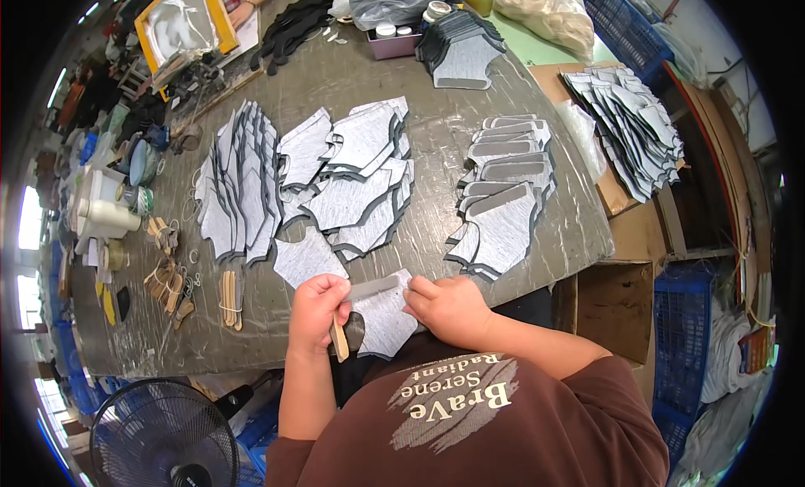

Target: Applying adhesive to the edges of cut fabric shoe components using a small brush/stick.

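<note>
A light grey fabric piece [387,323] with dark edging is held at the table's near edge, a darker grey strip along its top. My left hand [319,309] is closed at the strip's left end, and a flat wooden stick [340,340] juts out below its fingers. At the piece's upper right corner, my right hand [449,309] pinches the edge between thumb and fingers. Just beyond my left hand lies a loose grey fabric piece [306,259]. Behind it are overlapping heaps of similar pieces [356,198]. A row of pieces with folded strips [503,219] lies to the right.
Bundled wooden sticks [231,301] lie at left, near a white bottle [109,215]. More stacked pieces [461,59] stand at the back beside a purple box [394,45]. Another pile [633,126] sits at far right. A black fan [163,437] stands lower left. Another person's hand [241,15] shows far off.
</note>
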Motion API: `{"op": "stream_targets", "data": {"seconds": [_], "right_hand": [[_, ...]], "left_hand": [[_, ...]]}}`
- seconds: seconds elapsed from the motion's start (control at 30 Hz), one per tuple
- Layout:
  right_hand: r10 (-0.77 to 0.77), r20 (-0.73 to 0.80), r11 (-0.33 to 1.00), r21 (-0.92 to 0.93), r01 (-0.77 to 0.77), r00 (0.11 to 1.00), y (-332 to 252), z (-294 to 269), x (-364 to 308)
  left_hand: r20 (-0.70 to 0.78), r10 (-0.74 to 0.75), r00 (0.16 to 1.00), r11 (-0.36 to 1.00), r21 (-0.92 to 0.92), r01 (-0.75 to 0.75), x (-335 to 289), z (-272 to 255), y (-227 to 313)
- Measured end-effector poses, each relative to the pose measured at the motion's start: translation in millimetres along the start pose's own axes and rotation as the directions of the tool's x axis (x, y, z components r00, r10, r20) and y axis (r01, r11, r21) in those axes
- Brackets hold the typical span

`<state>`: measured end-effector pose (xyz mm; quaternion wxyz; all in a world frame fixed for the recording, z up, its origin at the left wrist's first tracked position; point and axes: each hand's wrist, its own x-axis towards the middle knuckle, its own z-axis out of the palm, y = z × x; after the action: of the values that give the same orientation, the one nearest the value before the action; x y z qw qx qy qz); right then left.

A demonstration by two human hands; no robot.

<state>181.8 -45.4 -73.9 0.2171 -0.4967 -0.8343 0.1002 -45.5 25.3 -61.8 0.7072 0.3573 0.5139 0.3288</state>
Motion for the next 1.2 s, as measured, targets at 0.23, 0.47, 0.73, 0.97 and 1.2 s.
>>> {"op": "stream_targets", "data": {"seconds": [0.23,0.47,0.73,0.97,1.2], "right_hand": [[-0.002,0.010,1.000,-0.021,0.003,1.000,2.3,2.2,-2.3],[-0.003,-0.052,1.000,0.019,0.004,0.999,0.2,0.9,0.4],[-0.001,-0.061,1.000,-0.014,0.000,0.998,-1.0,-1.7,0.8],[-0.030,-0.061,0.998,-0.065,0.026,0.998,0.1,1.8,0.3],[-0.008,0.038,0.999,-0.041,0.009,0.999,-0.9,-0.9,0.4]], "left_hand": [[-0.077,0.066,0.995,0.984,0.170,-0.052,-12.1,-1.8,7.2],[-0.121,0.082,0.989,0.918,0.395,-0.028,-13.6,15.4,-2.9],[-0.122,0.091,0.988,0.894,0.446,-0.027,-11.4,15.5,-5.6],[-0.131,0.052,0.990,0.877,0.481,0.018,-12.6,18.3,0.1],[-0.092,0.197,0.976,0.742,0.665,-0.086,-13.2,18.4,-1.5]]}}
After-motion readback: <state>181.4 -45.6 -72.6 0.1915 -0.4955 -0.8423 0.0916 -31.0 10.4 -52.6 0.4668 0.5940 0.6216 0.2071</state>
